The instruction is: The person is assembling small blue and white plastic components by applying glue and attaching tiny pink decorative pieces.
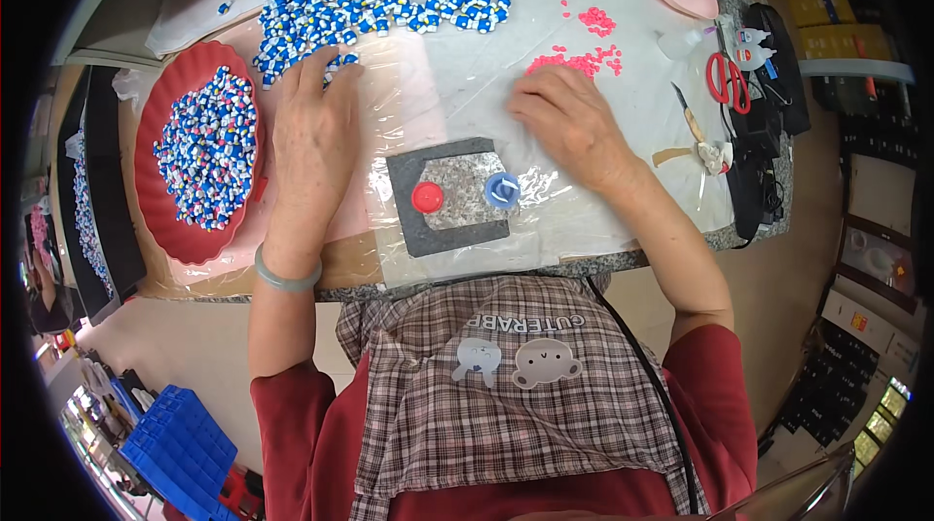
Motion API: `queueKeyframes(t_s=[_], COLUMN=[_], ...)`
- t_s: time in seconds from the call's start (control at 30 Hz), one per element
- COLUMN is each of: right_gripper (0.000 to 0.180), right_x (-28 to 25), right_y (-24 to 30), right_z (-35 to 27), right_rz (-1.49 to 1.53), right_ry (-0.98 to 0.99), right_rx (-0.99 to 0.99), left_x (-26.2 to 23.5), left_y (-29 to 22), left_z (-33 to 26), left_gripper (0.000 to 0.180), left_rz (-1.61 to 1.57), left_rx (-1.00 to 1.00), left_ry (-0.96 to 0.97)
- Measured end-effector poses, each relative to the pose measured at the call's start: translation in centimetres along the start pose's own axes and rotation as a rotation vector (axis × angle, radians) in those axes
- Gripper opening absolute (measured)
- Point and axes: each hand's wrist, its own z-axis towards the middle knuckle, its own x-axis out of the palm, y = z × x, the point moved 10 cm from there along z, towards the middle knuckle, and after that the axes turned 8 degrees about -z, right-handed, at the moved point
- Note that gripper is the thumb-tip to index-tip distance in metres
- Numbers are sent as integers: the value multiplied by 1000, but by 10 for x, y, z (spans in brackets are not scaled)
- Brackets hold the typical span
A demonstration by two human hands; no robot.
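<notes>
My left hand [316, 127] reaches down at the near edge of a spread of small blue-and-white figure-shaped pieces [384, 5]. Its thumb and index finger are bent together among the pieces; what lies at the tips is partly hidden. Fingers curled, my right hand [574, 122] rests by a heap of tiny pink pieces [584, 62]; its fingertips are hidden beneath it. Between my hands lies a dark grey slab [413, 234] with a speckled plate [457, 171] on it. A red cap-like round [427, 197] and a blue shallow cup [501, 191] sit on the plate.
At the left stands a red scalloped tray [156, 219] full of blue, white and pink pieces. Red-handled scissors [725, 83], a pointed tool [688, 114] and a small white bottle [751, 49] lie at the right. A pink bowl [696, 0] stands at the back right.
</notes>
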Motion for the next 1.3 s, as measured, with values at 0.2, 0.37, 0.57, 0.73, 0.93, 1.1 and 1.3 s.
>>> queueKeyframes(t_s=[0.2, 0.37, 0.57, 0.73, 0.93, 1.1, 1.3], right_gripper=[19, 15, 11, 14, 13, 13, 12], right_x=[-40, -47, -44, -37, -43, -36, -36], right_y=[-27, -67, -46, -37, -41, -33, -26], right_z=[-18, -49, -53, -42, -51, -47, -40], right_rz=[-72, 84, 38, -14, 60, 53, -52], right_ry=[-47, 6, 68, 68, 49, 69, 83], right_rx=[53, 537, 554, 360, 423, 429, 358], left_x=[1, 2, -9, 6, 15, 15, 16], left_y=[4, 4, 5, 9, -3, -9, -7], left_z=[1, 5, 6, 3, 2, 4, 2], left_gripper=[25, 22, 19, 18, 17, 17, 18], left_rz=[-72, -223, -27, -226, -288, -325, -350], left_rx=[-11, -33, -102, -170, -38, -36, -67], left_ry=[18, 23, -30, 55, 74, 93, 118])
